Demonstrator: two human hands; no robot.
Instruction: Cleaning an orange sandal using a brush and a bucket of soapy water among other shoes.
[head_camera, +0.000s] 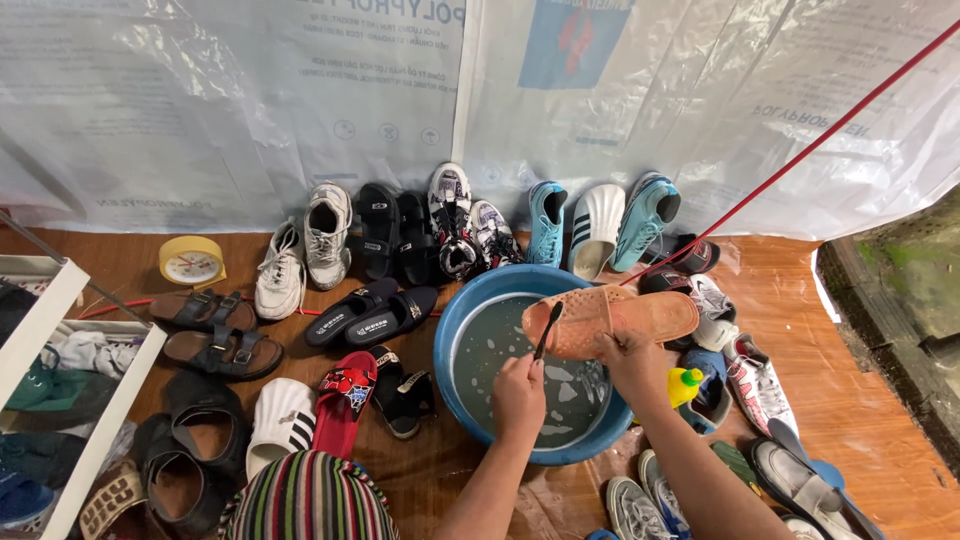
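At centre frame we see the left hand (519, 392) closed around a dark-handled brush (545, 331), its head touching the orange slipper (612, 317). The right hand (628, 357) grips that slipper from beneath, holding it over the blue basin (455, 322) of cloudy, sudsy water (foam patches float on it). Shoes crowd the wooden floor (870, 420) around the basin: black slides (372, 314) to the left, a white clog (596, 230) above. A yellow clock (191, 261) sits at left.

wall: white plastic sheeting (250, 110) | floor: brown wood (860, 400) | left: white shelf (95, 400) | light: even
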